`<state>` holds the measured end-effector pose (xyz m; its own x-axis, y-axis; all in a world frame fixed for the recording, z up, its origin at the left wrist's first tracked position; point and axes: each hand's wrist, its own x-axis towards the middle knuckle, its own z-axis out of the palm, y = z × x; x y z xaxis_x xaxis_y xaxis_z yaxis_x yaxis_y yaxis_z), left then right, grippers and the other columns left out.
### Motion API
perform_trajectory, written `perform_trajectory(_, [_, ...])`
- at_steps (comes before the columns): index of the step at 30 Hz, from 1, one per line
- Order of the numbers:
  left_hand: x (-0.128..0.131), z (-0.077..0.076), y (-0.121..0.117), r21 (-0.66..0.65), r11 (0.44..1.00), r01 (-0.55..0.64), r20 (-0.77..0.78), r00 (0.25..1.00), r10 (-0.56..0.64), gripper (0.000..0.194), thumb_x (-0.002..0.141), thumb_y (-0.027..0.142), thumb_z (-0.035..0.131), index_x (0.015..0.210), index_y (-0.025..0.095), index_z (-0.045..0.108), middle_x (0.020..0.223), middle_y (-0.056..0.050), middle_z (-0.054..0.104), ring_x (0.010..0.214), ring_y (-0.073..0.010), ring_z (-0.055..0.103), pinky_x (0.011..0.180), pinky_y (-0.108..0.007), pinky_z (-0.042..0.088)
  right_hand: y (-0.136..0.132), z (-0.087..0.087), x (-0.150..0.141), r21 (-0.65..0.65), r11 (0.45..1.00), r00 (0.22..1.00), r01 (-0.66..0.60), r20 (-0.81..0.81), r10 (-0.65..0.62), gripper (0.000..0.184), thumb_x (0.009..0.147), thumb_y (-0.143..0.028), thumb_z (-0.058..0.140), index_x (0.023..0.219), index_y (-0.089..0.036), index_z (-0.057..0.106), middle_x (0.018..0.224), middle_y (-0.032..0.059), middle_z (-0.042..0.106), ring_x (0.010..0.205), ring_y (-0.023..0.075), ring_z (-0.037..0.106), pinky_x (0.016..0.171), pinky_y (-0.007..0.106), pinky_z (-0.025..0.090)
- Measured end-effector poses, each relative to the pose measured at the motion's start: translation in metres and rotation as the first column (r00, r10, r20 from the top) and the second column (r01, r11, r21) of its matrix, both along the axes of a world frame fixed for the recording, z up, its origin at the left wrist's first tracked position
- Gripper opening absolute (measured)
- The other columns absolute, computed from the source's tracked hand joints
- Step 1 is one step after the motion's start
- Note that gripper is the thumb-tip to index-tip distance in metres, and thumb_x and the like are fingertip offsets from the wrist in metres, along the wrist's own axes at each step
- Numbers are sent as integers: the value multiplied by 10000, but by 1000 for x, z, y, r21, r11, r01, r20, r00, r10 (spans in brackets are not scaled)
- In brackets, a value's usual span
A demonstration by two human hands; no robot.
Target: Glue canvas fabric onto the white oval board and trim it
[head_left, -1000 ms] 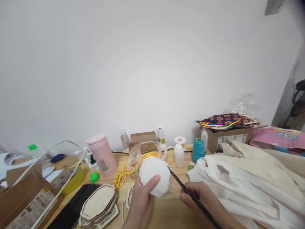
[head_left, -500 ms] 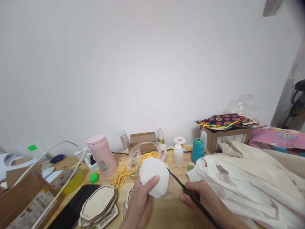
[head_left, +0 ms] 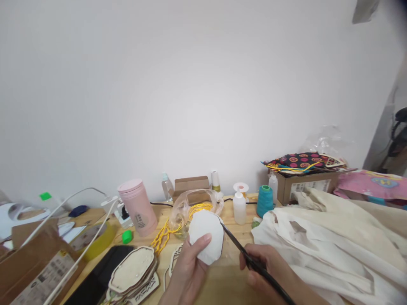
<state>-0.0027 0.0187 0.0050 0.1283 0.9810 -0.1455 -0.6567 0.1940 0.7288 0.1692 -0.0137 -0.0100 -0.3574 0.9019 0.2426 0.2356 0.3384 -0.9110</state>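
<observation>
My left hand point(head_left: 194, 264) pinches a white, roughly rounded flat piece point(head_left: 206, 237), thumb on its face and fingers behind. A thin dark line runs along the piece's right edge. My right hand point(head_left: 265, 264) is closed around a long black pen-like tool point(head_left: 237, 243) with a slim tip; its exact kind I cannot make out. The tip lies at the upper right edge of the white piece. Behind the left hand, a pale cut-out frame point(head_left: 174, 257) is partly hidden.
Left stand stacked cream shaped pieces point(head_left: 132, 271), a black phone-like slab point(head_left: 97, 279), a pink tumbler point(head_left: 139, 209) and a cardboard box point(head_left: 41, 264). Behind are yellow cord point(head_left: 165, 235), a squeeze bottle point(head_left: 239, 208) and a teal thread cone point(head_left: 265, 202). White cloth point(head_left: 305, 245) covers the right.
The white piece has turned a little in my left hand, showing more of its dark right edge. The tool's tip has shifted slightly left, and my right hand's fingers have moved a little.
</observation>
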Motion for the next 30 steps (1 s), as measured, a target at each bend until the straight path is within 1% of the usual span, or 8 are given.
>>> perform_trajectory(3, [1,-1,1,10,1000,-13,1,1000,13,638,635,67,644,1220,152,403,760,-59,695,638,-162,630,584,-257,507,-3,2,-4,-16,999,996,-29,-85,28,486,665,-654,437,663,-169,472,485,-71,319,431,70,253,383,200,193])
perform_trajectory(7, [3,-3,0,8,1000,-13,18,1000,12,619,641,72,645,1211,151,417,744,-49,692,632,-150,623,580,-244,500,-4,3,-5,-25,999,994,-38,-102,35,493,682,-664,404,692,-175,463,481,-76,315,418,67,250,380,199,191])
perform_trajectory(10, [4,-3,-1,10,1000,4,31,1000,-4,585,643,82,645,1190,145,448,733,-47,689,630,-145,619,588,-239,496,-3,3,-4,3,1000,998,-10,-59,10,439,681,-610,454,692,-172,470,495,-74,317,445,77,262,397,202,208])
perform_trajectory(14, [6,-1,-3,16,999,29,31,999,-30,552,649,89,640,1173,135,474,716,-45,689,611,-141,616,594,-239,498,-2,2,0,34,999,1000,9,19,-10,270,700,-438,522,719,-174,468,505,-79,310,473,86,272,417,208,208])
perform_trajectory(17, [8,1,-5,-13,1000,20,10,1000,-20,564,642,90,644,1177,139,471,726,-54,697,623,-157,627,597,-250,504,0,0,1,34,998,992,54,108,-57,193,713,-347,525,655,-176,455,510,-73,329,481,84,291,423,201,218])
perform_trajectory(22, [12,0,-6,-51,999,-18,11,1000,19,594,636,64,641,1193,129,446,725,-67,703,612,-153,630,576,-241,504,2,-4,0,57,985,965,161,200,-169,278,736,-322,490,534,-187,355,510,-69,293,486,81,284,422,195,219])
perform_trajectory(26, [15,0,-7,-74,996,-46,30,998,49,590,639,28,625,1191,124,439,702,-59,701,611,-151,635,593,-249,511,1,-5,-2,84,980,956,179,220,-193,305,753,-348,466,529,-191,333,505,-70,269,479,81,265,415,203,201])
perform_trajectory(30, [17,0,-8,-76,996,-48,54,997,53,547,649,17,610,1164,125,461,703,-60,700,617,-155,643,582,-246,514,1,-4,-5,62,982,965,180,184,-188,311,760,-366,445,527,-192,333,499,-69,254,471,81,254,408,207,189])
